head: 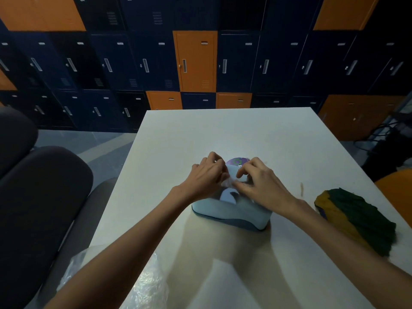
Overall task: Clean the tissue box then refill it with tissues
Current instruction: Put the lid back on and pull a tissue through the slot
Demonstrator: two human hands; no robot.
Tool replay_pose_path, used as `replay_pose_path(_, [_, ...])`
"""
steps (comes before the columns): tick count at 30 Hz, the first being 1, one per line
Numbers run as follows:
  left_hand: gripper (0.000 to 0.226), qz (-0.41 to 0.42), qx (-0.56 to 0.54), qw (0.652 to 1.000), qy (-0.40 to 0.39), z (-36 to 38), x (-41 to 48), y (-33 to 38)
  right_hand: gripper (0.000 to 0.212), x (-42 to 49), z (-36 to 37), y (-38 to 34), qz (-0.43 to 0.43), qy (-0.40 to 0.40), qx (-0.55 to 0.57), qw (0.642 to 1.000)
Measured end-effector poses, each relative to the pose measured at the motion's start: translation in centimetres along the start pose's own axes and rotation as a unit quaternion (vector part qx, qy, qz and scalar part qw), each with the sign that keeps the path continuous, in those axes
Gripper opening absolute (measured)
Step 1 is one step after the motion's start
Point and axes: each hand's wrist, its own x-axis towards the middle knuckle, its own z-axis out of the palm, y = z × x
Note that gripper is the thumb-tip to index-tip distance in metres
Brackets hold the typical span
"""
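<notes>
Watching both hands, left (208, 175) and right (259, 186), curled on a tissue (228, 183) atop the pale blue tissue box (229, 214) mid-bench (223, 130). Looks like the refill step; next, feed that sheet through the slot. Cloth (356, 219) lies well apart.

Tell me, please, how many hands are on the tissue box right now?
2: the left hand and the right hand both work on top of the tissue box.
</notes>
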Motion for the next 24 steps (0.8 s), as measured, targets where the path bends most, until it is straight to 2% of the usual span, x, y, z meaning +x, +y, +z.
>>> replay_pose_path(2, [0.02, -0.007, -0.031, 0.999, -0.001, -0.1, -0.1, 0.0, 0.032, 0.1, 0.5, -0.3, 0.01, -0.011, -0.039, 0.999])
replay_pose_path(7, [0.01, 0.023, -0.147, 0.989, 0.002, -0.3, -1.0, -1.0, 0.012, 0.1, 0.5, -0.3, 0.001, -0.019, 0.006, 1.0])
replay_pose_path(9, [0.006, 0.019, -0.228, 0.973, 0.013, -1.1, -1.2, -1.3, 0.009, -0.5, 0.7, -0.3, -0.019, 0.004, 0.031, 0.999])
replay_pose_path(11, [0.01, 0.009, -0.253, 0.967, 0.026, -1.9, -1.2, -1.4, 0.007, -1.1, 0.9, -0.2, -0.05, 0.044, 0.043, 0.997])
replay_pose_path(14, [0.018, 0.027, -0.216, 0.976, 0.021, -2.2, -0.8, -1.1, 0.018, -2.3, 1.2, 0.3, -0.107, 0.064, 0.022, 0.992])
replay_pose_path(18, [0.019, 0.063, -0.094, 0.992, -0.05, -1.5, -0.6, -0.1, 0.025, -3.4, 0.5, 0.3, -0.119, 0.061, 0.004, 0.991])
replay_pose_path(21, [0.023, 0.052, -0.031, 0.996, -0.066, -1.6, -0.6, 0.9, 0.015, -4.0, -0.7, 0.2, -0.084, 0.093, 0.049, 0.991])
replay_pose_path(24, [0.024, 0.05, -0.015, 0.996, -0.076, -1.7, -0.5, 2.0, 0.018, -4.5, -1.3, 0.9, 0.006, 0.109, 0.063, 0.992])
